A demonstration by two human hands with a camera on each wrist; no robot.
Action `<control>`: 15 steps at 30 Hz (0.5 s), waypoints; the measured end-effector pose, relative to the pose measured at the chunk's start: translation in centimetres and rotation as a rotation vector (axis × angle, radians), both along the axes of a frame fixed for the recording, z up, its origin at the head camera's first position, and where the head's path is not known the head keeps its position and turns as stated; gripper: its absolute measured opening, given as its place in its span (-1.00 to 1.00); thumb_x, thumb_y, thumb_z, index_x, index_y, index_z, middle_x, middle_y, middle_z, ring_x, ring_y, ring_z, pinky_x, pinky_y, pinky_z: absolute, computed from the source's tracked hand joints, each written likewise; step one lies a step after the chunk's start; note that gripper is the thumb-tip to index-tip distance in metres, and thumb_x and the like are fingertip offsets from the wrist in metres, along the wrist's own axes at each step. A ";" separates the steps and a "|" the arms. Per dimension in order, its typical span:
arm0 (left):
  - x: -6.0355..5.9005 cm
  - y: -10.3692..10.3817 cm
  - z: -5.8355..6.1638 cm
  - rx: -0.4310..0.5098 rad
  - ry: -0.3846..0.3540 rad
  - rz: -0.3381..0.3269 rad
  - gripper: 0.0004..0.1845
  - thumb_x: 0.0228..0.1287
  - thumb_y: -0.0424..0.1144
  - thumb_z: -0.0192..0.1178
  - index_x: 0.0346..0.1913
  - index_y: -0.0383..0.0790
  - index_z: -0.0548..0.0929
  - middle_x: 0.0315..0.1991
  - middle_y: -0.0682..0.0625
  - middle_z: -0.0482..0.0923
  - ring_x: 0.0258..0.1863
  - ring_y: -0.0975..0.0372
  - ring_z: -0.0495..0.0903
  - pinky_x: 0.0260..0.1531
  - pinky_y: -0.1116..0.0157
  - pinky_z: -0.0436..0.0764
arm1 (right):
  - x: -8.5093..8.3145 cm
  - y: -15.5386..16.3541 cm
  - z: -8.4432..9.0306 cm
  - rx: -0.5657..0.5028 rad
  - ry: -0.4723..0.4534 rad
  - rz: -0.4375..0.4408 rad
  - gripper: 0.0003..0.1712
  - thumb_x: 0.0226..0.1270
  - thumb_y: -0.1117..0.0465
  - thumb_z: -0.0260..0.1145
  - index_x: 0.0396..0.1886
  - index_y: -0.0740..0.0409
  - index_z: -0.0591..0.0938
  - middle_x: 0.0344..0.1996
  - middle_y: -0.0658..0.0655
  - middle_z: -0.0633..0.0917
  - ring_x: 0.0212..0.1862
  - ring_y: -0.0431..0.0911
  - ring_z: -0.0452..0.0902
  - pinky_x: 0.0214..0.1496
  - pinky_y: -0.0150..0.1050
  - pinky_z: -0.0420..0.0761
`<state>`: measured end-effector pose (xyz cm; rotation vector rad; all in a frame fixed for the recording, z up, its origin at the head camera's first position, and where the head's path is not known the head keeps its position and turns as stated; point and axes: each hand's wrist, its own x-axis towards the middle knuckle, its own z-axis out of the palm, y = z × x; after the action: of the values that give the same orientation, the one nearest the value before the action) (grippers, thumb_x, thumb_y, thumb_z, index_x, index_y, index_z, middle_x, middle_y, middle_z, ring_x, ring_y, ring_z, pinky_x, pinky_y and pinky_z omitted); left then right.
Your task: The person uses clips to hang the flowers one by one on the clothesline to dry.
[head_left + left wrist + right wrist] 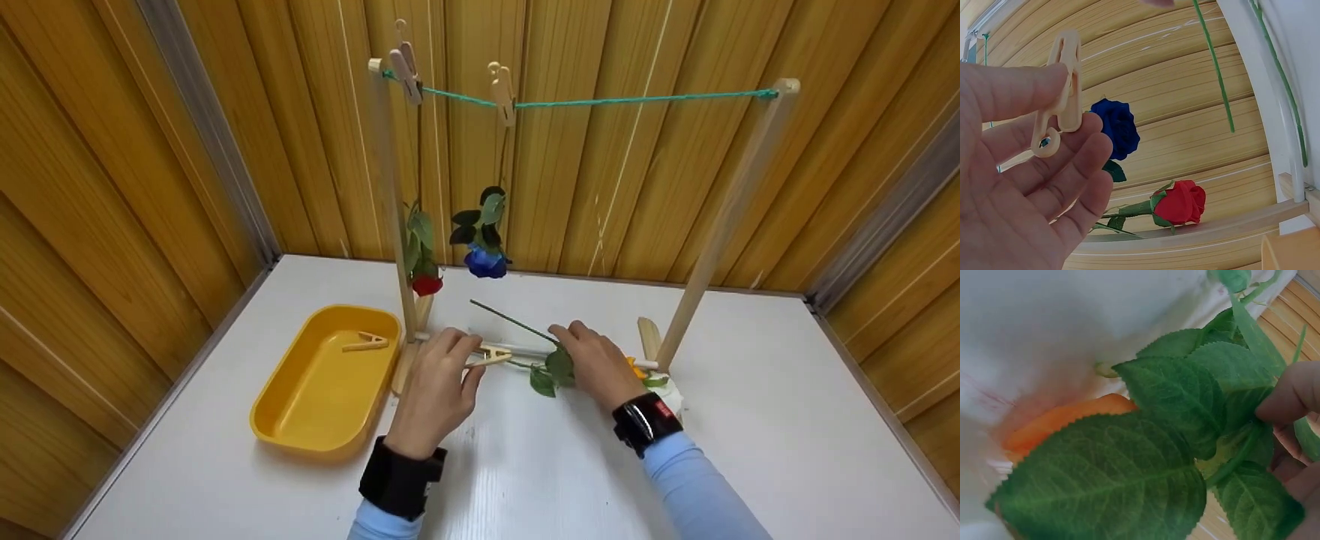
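My left hand [444,373] pinches a pale wooden clothespin [489,356] between thumb and fingers, just in front of the rack's base; in the left wrist view the clothespin [1064,84] stands upright in those fingers. My right hand [592,358] grips a green flower stem [510,321] near its leaves [551,371], low over the table. The stem's free end points back left. Its pale bloom with orange petals [658,384] lies behind my right wrist. Up close, the right wrist view is filled with leaves [1145,439] and an orange petal [1067,419].
A wooden rack [720,225] carries a green string [637,98]. Two clothespins on it hold a red rose [427,283] and a blue rose [485,261], both hanging head down. A yellow tray [300,420] at left contains one clothespin [365,343]. Wooden walls enclose the white table [787,420].
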<state>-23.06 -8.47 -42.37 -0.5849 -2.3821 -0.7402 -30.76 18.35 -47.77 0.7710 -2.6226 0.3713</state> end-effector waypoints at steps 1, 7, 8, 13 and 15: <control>0.0 0.0 0.0 -0.001 -0.004 0.001 -0.70 0.24 -0.34 0.48 0.01 -0.23 0.73 -0.16 -0.04 0.61 -0.14 0.11 0.57 -0.07 0.16 0.56 | -0.1 0.1 -0.1 0.006 0.007 0.003 -0.32 -0.02 0.73 0.34 0.15 0.25 0.62 -0.21 0.21 0.61 -0.35 0.07 0.57 -0.31 -0.03 0.64; -0.1 -0.1 0.0 -0.004 -0.002 0.000 -0.71 0.23 -0.34 0.48 0.00 -0.23 0.73 -0.16 -0.04 0.61 -0.15 0.11 0.56 -0.07 0.16 0.56 | -0.7 0.2 -0.1 0.043 0.064 -0.001 -0.63 0.01 0.71 0.36 -0.21 0.32 0.66 -0.28 0.20 0.55 -0.29 0.08 0.56 -0.28 -0.07 0.65; -0.1 -0.1 0.0 -0.006 -0.002 0.000 -0.71 0.24 -0.34 0.48 0.00 -0.23 0.74 -0.16 -0.04 0.61 -0.15 0.11 0.56 -0.07 0.16 0.56 | -0.8 0.2 -0.1 0.047 0.068 -0.005 -0.65 0.02 0.71 0.36 -0.23 0.34 0.66 -0.29 0.20 0.55 -0.28 0.08 0.56 -0.26 -0.08 0.65; -0.1 -0.1 0.1 -0.009 -0.016 0.003 -0.70 0.24 -0.34 0.47 0.03 -0.23 0.74 -0.15 -0.03 0.60 -0.15 0.11 0.55 -0.06 0.18 0.56 | -1.3 0.1 0.4 0.029 0.062 -0.004 -0.63 0.00 0.76 0.32 -0.23 0.36 0.65 -0.27 0.20 0.53 -0.23 0.07 0.56 -0.21 -0.11 0.67; 0.0 -0.1 0.1 -0.009 -0.022 0.005 -0.70 0.24 -0.35 0.47 0.02 -0.22 0.73 -0.15 -0.03 0.60 -0.14 0.12 0.55 -0.05 0.18 0.57 | -1.6 0.0 0.5 0.027 0.064 0.004 -0.61 -0.01 0.77 0.31 -0.22 0.36 0.64 -0.27 0.20 0.54 -0.23 0.08 0.57 -0.21 -0.11 0.67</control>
<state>-23.10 -8.53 -42.32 -0.5769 -2.4073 -0.7375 -32.32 18.31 -47.29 0.7835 -2.5717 0.3079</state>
